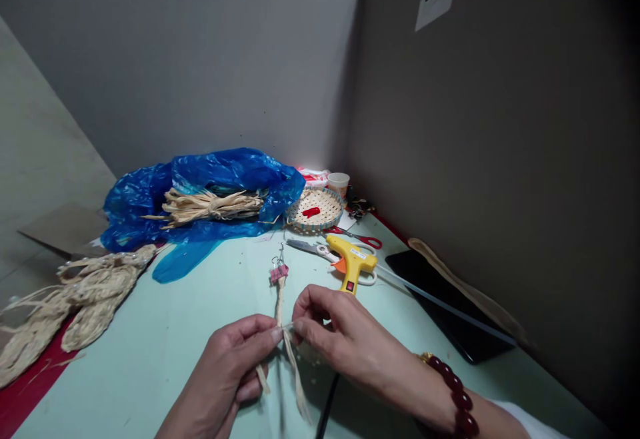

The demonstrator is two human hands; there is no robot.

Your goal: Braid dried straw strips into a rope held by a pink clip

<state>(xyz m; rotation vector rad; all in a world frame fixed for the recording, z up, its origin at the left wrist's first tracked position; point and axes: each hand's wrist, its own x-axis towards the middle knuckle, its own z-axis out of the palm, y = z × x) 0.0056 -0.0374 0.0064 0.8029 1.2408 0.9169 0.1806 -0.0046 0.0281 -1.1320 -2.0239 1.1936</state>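
In the head view, the slim straw braid [280, 306] lies between your two hands, running straight away from you to one pink binder clip [279, 274] that grips its far end. Your left hand [240, 359] pinches the near end between thumb and forefinger; your right hand [333, 332], just beside it, has thumb and fingertips closed on a thin strand [288, 325] drawn out to the right. Flat, papery loose ends [296, 376] trail below your fingers. You wear one bracelet [457, 389] of glossy, round, dark red beads on the right wrist.

Past your right hand, on the smooth pale green bench [165, 339], sits one yellow plastic glue gun [356, 262] with a long translucent stick [445, 304] behind it. Two pairs of scissors [307, 247] lie near it, one white-handled, one red-handled. Further right is one flat black slab [463, 326].

Beyond the clip stands one shallow, round woven basket [325, 209] holding a small red object [311, 212], with one cup [339, 182] behind. To its left, a crinkled blue plastic bag [235, 166] surrounds one tied bundle of dry straw [210, 207]. At your far left lie two coarse-woven, slipper-shaped pieces [95, 322].
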